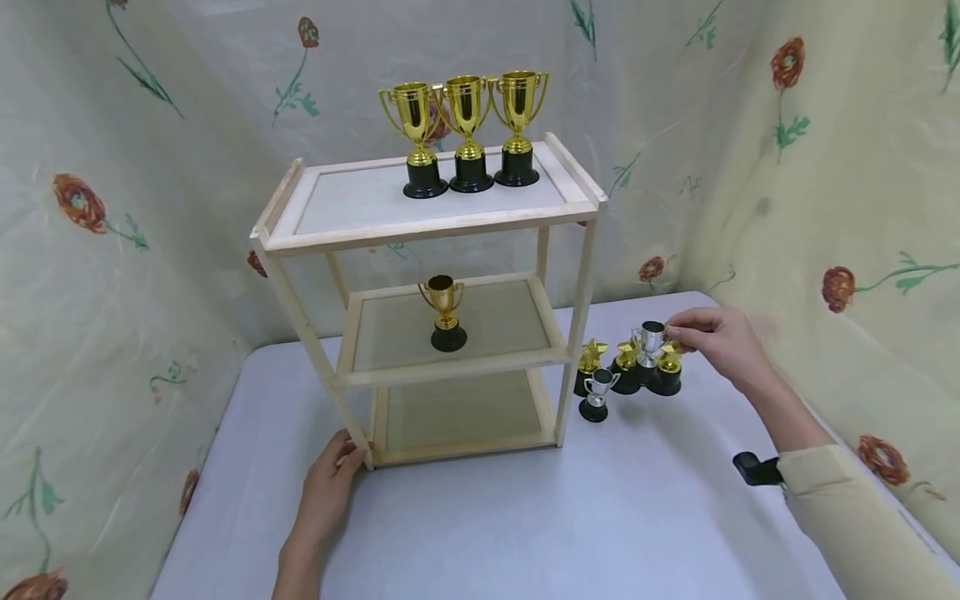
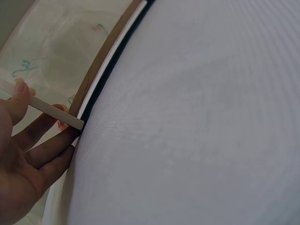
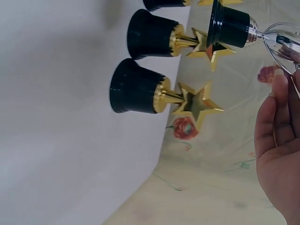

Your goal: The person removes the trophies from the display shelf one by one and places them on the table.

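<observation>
My right hand pinches a handle of a silver trophy cup with a black base. In the right wrist view this silver cup is raised above the table, beside star trophies with black bases. A smaller silver cup stands on the table in front of them. My left hand holds the foot of the front left leg of a wooden three-tier shelf. The left wrist view shows the thumb and fingers around that pale leg.
Three gold trophy cups stand in a row on the top tier, toward the right. A smaller gold cup is on the middle tier. The white-covered table is bordered by flowered curtains at the back and sides.
</observation>
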The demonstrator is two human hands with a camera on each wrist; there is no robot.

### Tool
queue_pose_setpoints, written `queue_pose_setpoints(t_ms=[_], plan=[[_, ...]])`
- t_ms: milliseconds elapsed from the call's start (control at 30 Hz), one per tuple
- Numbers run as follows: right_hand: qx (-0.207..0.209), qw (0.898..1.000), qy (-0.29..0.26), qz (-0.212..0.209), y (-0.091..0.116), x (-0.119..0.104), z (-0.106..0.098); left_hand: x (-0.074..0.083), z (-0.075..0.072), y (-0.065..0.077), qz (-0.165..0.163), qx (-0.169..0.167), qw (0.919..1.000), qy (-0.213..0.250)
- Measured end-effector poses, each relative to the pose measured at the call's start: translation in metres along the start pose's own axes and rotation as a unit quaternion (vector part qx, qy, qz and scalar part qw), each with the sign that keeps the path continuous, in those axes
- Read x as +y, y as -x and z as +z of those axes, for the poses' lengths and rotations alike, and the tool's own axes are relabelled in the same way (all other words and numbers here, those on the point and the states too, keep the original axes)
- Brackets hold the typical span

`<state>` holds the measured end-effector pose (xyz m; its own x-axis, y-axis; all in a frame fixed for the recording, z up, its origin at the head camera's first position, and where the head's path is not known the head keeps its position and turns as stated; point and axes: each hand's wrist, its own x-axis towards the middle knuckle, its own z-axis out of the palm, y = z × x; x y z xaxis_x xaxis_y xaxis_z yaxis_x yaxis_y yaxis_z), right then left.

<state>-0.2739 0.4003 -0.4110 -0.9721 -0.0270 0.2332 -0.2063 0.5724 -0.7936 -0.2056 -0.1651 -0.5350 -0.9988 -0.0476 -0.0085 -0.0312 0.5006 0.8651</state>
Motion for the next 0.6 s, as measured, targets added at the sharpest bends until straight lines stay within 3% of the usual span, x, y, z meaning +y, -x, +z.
queue_pose_setpoints(t_ms=[367, 600], plan=[[-0.019, 0.999, 0.023, 0.041, 0.016, 0.032, 0.028, -0.006, 0.001, 0.01, -0.01, 0.002, 0.9999, -0.013], [-0.012, 0.999, 0.015, 0.05, 0.013, 0.036, 0.039, 0.0, -0.001, 0.001, -0.001, 0.003, 0.9999, -0.01]])
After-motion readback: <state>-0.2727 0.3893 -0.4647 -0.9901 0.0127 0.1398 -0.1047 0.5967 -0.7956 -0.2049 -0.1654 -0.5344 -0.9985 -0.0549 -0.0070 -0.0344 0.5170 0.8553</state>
